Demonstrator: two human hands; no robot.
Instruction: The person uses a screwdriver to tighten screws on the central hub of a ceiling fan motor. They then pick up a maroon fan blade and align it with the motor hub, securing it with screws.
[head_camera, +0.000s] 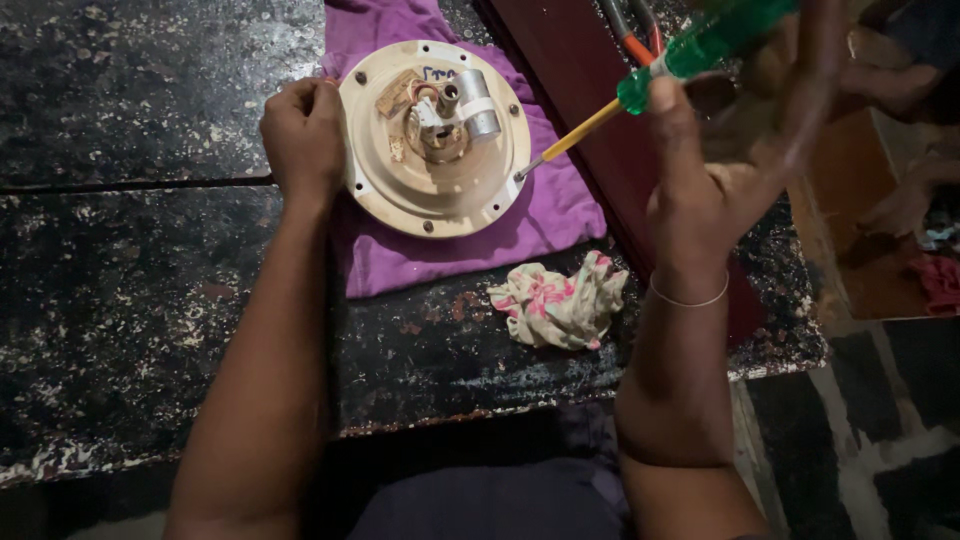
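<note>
With the motion-blurred right hand (745, 150) hiding part of the green-handled screwdriver (640, 90) it loosely clasps, tip at the rim of the round metal plate (435, 140) on the purple cloth (450, 250), the left hand (303, 135) grips the plate's far edge, fingers curled tight.

Round cream metal cover plate (436, 140): lies flat on the purple cloth, inner face up, screws spaced around the rim, small metal cylinder and brass-coloured fittings clustered at centre. Left edge gripped. Screwdriver (640, 90): translucent green handle, yellow sleeve on the shaft, held tilted with handle up at right, tip down-left touching the plate's right rim at a screw position.
</note>
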